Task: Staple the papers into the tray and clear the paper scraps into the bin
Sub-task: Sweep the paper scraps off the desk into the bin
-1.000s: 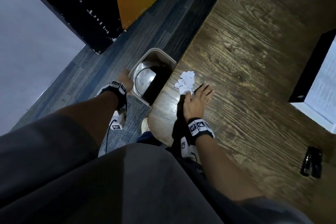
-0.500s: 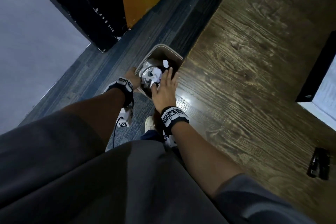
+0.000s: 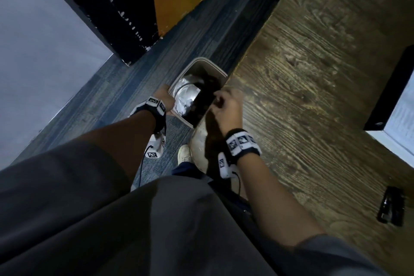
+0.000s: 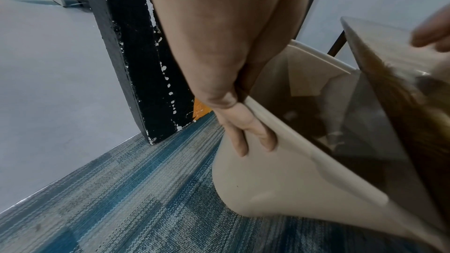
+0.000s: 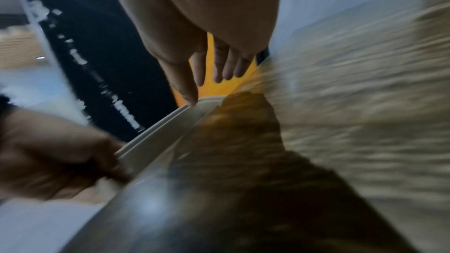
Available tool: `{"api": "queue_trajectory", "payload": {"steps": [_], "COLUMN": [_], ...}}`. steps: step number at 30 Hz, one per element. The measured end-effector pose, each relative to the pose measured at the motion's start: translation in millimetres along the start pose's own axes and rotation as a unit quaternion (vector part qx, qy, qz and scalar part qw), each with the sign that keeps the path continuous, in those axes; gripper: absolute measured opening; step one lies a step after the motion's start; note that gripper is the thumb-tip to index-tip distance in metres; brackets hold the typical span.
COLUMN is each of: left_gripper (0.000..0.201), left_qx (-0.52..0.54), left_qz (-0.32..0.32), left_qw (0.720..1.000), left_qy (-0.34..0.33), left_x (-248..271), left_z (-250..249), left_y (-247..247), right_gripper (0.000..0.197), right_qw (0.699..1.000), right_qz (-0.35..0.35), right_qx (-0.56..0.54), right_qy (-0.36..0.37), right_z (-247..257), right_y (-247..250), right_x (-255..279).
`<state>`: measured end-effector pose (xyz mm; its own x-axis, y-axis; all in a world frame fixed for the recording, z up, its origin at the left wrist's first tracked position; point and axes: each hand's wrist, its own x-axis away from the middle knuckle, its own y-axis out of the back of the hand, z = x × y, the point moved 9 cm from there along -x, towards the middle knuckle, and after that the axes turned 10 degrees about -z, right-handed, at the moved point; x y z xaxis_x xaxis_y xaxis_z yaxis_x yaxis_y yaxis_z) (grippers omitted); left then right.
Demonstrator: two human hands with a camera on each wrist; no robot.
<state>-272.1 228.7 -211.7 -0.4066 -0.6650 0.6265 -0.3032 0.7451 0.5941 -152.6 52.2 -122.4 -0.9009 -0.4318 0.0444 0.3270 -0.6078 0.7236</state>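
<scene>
A beige bin (image 3: 202, 61) with a shiny liner is held against the rounded edge of the wooden table (image 3: 313, 74). Pale paper scraps (image 3: 187, 103) lie dimly inside it. My left hand (image 3: 164, 98) grips the bin's near rim; the left wrist view shows its fingers (image 4: 246, 132) wrapped over the bin's outer wall (image 4: 280, 180). My right hand (image 3: 226, 105) hovers over the table edge beside the bin mouth. In the blurred right wrist view its fingers (image 5: 219, 70) are stretched out and hold nothing. No scraps show on the table.
A black tray (image 3: 385, 96) holding printed sheets sits at the right edge of the table. A black stapler (image 3: 391, 208) lies at the near right. Blue carpet (image 3: 125, 87), a black panel and an orange board lie beyond the bin. My shoe (image 3: 184, 154) stands under the table edge.
My right hand swept the white scraps off the table edge into the bin and has pulled back over the table. The left hand kept its hold on the bin rim.
</scene>
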Motion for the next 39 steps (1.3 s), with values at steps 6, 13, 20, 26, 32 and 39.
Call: {"api": "queue_trajectory", "payload": {"steps": [6,13,20,26,32,39], "left_gripper": [0.052,0.05,0.053,0.053,0.049,0.054], "left_qx": [-0.01,-0.023,-0.04,-0.021,-0.032,-0.03], "left_qz": [-0.007,-0.011,-0.011,-0.007,-0.038,-0.021], "left_qw": [1.0,1.0,0.999,1.0,0.999,0.999], "left_qy": [-0.001,-0.008,-0.009,-0.008,-0.023,-0.009], "left_x": [-11,-18,-19,-18,-17,-15], "left_z": [5,5,5,6,6,17], "left_y": [2,-1,-2,-3,-3,0], "right_gripper": [0.069,0.075,0.064,0.022,0.034,0.05], "right_qw": [0.953,0.966,0.979,0.987,0.995,0.973], "right_qz": [-0.059,0.015,0.147,0.143,0.047,-0.071], "right_qx": [0.201,0.18,0.129,-0.069,-0.083,0.147], "right_qy": [-0.22,-0.188,0.059,-0.03,-0.037,-0.165], "right_z": [-108,-57,14,9,-10,-136], "right_y": [72,1,-68,-63,0,104], "right_x": [-4,6,33,14,-8,62]}}
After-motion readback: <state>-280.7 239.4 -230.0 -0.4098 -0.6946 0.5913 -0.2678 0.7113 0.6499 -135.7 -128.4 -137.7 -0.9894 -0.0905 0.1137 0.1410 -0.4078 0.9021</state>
